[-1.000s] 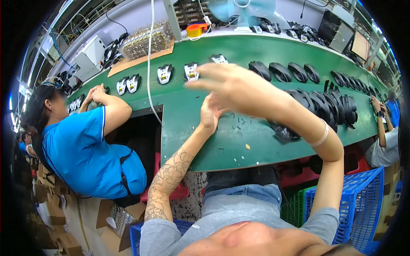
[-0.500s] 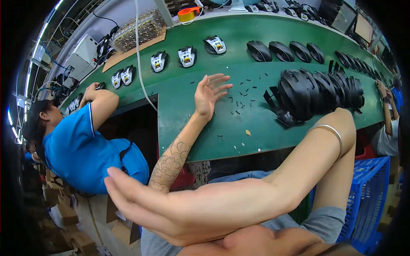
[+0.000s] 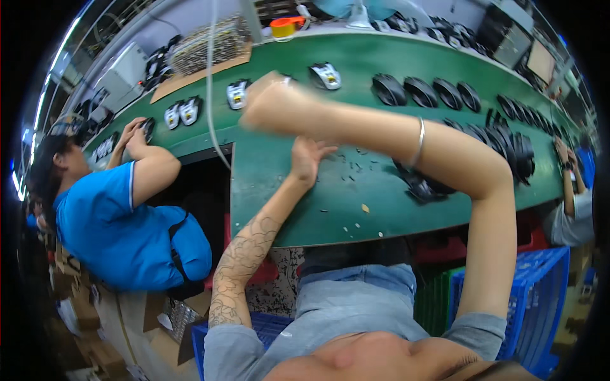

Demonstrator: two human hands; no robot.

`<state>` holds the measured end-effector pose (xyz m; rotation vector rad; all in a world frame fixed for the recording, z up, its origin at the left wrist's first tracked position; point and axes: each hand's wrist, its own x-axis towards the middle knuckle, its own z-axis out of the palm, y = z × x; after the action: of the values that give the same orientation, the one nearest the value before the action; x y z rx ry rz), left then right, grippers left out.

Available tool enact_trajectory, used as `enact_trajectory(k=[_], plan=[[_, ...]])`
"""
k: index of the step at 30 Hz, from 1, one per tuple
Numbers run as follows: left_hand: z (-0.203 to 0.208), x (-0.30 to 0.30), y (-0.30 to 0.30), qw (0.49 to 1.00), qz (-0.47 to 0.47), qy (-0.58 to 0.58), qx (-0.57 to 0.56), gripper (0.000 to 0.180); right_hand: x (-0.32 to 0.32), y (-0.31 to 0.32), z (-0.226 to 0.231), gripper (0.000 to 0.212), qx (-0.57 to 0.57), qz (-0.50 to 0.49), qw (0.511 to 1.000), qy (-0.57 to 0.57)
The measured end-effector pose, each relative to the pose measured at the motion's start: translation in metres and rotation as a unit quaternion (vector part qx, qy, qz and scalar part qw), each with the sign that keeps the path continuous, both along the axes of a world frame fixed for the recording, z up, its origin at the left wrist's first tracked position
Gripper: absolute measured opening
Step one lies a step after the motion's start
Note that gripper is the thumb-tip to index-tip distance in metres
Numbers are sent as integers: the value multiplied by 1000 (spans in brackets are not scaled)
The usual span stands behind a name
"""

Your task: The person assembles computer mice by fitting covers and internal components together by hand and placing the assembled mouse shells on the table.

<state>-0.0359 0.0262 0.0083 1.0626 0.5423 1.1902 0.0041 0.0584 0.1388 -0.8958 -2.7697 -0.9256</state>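
Note:
My left hand (image 3: 306, 164) lies palm up on the green bench with its fingers apart and nothing in it. Small black plastic bits (image 3: 351, 169) are scattered beside it. My right forearm crosses above, and my right hand (image 3: 270, 105) is smeared by motion over the row of part-built computer mice. Its fingers cannot be made out. One open mouse (image 3: 326, 77) with a pale inside shows to its right, another mouse (image 3: 237, 94) to its left. A pile of black curved shells (image 3: 508, 149) lies at the right, partly hidden by my right arm.
Black mice (image 3: 419, 93) stand in a row at the back right. A co-worker in a blue shirt (image 3: 121, 222) handles a mouse (image 3: 147, 129) at the left. A white cable (image 3: 211, 95) hangs before the bench. Blue crates (image 3: 534, 298) stand at my right.
My right hand has swung from low at the left, near my body, up and forward over the row of mice. My left hand stays nearly in place, open.

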Motion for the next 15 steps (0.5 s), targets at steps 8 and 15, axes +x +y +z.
enact_trajectory(k=[8, 15], plan=[[-1, 28, -12, 969, 14, 196, 150, 32, 145, 167, -102, 115, -320, -344, 872, 134], [9, 23, -28, 887, 49, 314, 334, 20, 72, 145, -126, 117, -358, -291, 846, 267]])
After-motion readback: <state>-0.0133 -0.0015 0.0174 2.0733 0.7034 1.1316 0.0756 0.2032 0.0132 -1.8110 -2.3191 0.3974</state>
